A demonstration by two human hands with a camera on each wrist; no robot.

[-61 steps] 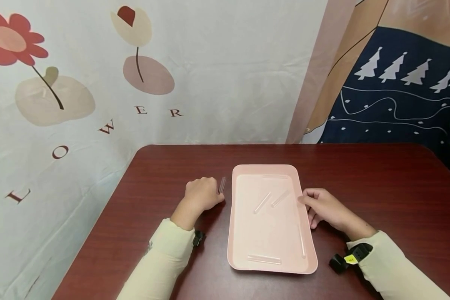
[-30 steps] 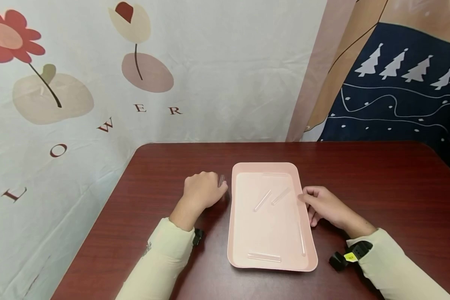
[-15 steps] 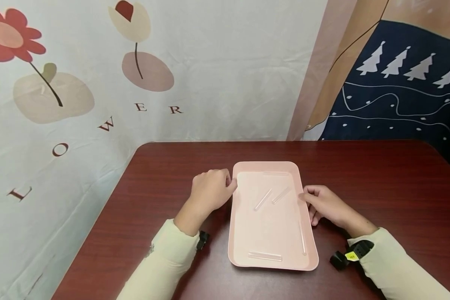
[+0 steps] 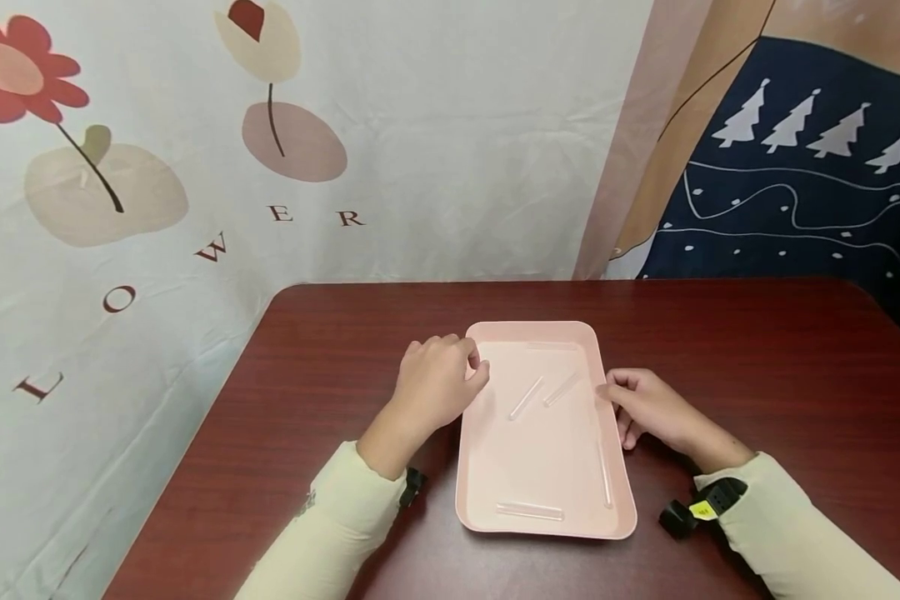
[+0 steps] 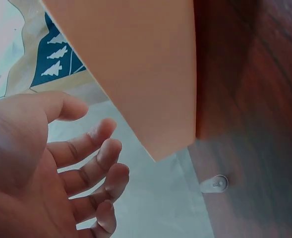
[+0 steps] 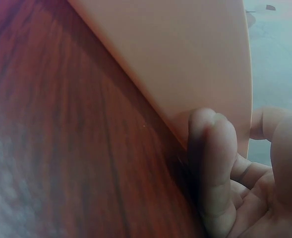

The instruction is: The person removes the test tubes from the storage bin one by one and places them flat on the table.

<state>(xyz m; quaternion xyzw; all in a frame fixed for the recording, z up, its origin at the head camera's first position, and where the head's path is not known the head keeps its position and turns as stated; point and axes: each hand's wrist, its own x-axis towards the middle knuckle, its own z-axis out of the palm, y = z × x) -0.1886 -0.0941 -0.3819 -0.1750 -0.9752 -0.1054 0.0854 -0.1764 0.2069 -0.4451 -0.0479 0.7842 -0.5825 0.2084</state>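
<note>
A pink tray (image 4: 543,458) lies on the table with several clear tubes inside. Two of them, a left tube (image 4: 527,398) and a fainter right tube (image 4: 562,389), lie slanted near its middle. My left hand (image 4: 438,379) hovers at the tray's left rim, and the left wrist view shows its fingers loosely bent with nothing between them. Beyond them, a small clear tube (image 5: 216,184) is seen end-on by the table's far edge. With thumb over the rim and fingers outside, my right hand (image 4: 648,412) pinches the tray's right wall (image 6: 185,59).
Along the tray's near end lies another clear tube (image 4: 530,511), and a thin one (image 4: 605,473) follows the right side. The dark red wooden table (image 4: 330,358) reaches back to a printed cloth (image 4: 457,167).
My left hand has moved right from beside the tray to its left rim. The tube earlier seen by its thumb is now out of sight in the head view. The right hand stays put.
</note>
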